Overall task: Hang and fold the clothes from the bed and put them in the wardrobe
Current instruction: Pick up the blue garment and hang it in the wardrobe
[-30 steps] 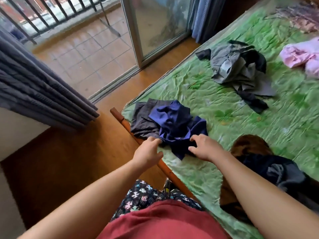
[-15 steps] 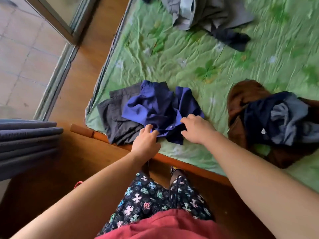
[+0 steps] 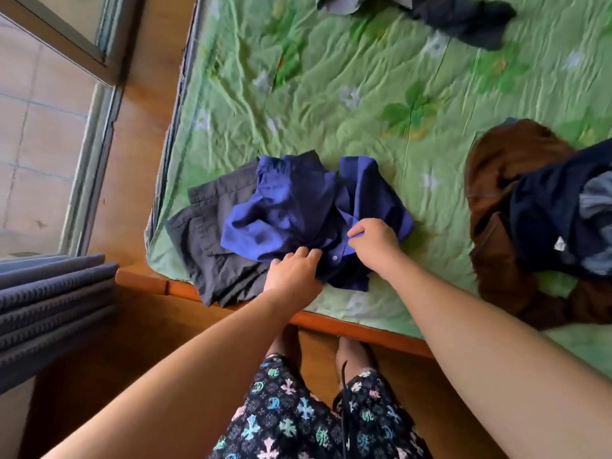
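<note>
Shirt: crumpled blue shirt, near left corner of the bed, lying on a dark grey garment
Right grip: pinching the shirt's button edge
Left grip: fingers on shirt, can't tell if pinching
Around: brown-navy clothes pile, right edge

A crumpled blue shirt lies atop a grey garment at the bed corner. A brown-and-navy heap lies to its right.
</note>
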Demonstrator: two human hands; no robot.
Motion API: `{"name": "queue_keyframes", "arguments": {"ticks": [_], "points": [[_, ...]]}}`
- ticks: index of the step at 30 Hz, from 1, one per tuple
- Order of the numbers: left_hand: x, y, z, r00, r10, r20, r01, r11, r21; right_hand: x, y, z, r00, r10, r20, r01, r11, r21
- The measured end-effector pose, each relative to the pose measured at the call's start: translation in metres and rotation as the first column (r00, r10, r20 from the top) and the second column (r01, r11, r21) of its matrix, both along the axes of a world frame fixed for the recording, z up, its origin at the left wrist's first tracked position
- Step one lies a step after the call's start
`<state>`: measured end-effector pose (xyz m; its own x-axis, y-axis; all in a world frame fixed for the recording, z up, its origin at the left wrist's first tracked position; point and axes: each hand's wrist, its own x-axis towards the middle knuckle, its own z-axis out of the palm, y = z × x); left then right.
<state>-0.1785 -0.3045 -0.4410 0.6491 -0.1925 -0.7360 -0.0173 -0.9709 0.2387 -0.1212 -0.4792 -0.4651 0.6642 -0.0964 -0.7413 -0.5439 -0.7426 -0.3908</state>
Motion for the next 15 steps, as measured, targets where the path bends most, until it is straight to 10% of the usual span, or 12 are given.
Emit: {"name": "queue_keyframes", "arguments": {"ticks": [4,15], "points": [[0.006,-0.005,0.014,0.996,0.070,0.048,-0.070,0.998,-0.007,0.007,0.002,0.023,0.970,-0.243,0.016,0.238,0.961,0.139],[0.057,0.005,0.141,0.928,0.288,0.236,-0.232,0.944,-0.236,0.041,-0.032,0.161,0.917,0.262,0.301,-0.254,0.965,-0.064]]}}
